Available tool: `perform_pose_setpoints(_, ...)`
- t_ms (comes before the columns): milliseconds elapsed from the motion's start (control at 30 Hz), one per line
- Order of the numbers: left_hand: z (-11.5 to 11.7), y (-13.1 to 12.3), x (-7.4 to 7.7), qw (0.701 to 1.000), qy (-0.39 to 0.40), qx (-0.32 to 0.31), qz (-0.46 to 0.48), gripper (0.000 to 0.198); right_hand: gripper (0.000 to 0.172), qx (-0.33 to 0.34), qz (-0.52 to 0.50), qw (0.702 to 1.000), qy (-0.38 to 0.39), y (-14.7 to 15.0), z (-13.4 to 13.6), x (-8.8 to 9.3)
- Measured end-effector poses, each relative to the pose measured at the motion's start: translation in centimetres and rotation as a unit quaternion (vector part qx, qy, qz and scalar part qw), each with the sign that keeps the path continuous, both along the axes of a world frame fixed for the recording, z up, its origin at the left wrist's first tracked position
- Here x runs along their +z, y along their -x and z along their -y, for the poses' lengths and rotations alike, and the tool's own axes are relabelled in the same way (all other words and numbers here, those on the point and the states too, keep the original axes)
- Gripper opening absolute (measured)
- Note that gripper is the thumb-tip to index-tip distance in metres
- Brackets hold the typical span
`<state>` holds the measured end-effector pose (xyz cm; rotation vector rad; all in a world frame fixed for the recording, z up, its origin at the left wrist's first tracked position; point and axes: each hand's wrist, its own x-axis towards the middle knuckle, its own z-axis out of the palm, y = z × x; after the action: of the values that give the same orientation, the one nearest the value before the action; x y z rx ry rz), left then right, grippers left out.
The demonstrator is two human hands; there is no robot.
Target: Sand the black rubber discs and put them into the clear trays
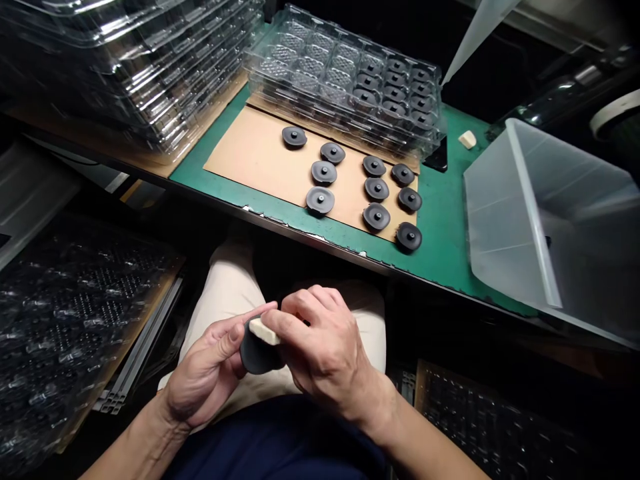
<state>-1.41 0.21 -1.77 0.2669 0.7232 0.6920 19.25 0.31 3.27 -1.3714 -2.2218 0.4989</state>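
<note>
Above my lap, my left hand (213,370) grips a round dark grey disc (257,355) by its edge, thumb on the near side. My right hand (323,347) pinches a small cream-coloured block (265,331) and presses it against the disc's face. The block looks like a piece of sponge or eraser; I cannot tell which. Part of the disc is hidden behind the right fingers. On the bench, several similar black discs with a central knob (321,200) lie in loose rows on a brown cardboard sheet (240,150).
A clear compartment tray (345,83) partly filled with black parts stands behind the cardboard. Stacked clear trays (150,73) rise at left. A translucent bin (505,220) sits on the green bench top (445,233) at right, near another cream block (467,139). More trays (65,333) lie lower left.
</note>
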Motion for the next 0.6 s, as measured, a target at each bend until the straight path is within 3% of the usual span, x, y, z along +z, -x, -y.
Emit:
perform_pose_setpoints(167,-0.3,-0.8,0.6,0.999,0.032,-0.014,0.039,0.039,0.022,0.047,0.000,0.999,-0.028,-0.3,-0.4,0.1)
perform_pose_setpoints(267,-0.4,-0.9,0.7,0.999,0.030,0.035,0.016,0.035,0.016,-0.012,0.002,1.000,0.001,-0.3,-0.3,0.1)
perform_pose_setpoints(367,-0.5,-1.0,0.4,0.993,-0.038,0.098,-0.044,0.044,0.026,-0.100,-0.069,0.984,0.132,0.3,0.4,0.3)
perform_pose_setpoints(467,-0.6,-1.4,0.0,0.979,-0.142,0.109,-0.094,0.048,0.030,-0.115,-0.172,0.948,0.244,1.3,0.9,0.8)
perform_pose_setpoints(600,-0.8,-1.6,0.5,0.964,-0.194,0.147,-0.108,0.047,0.029,-0.118,-0.191,0.949,0.221,1.8,0.8,1.3)
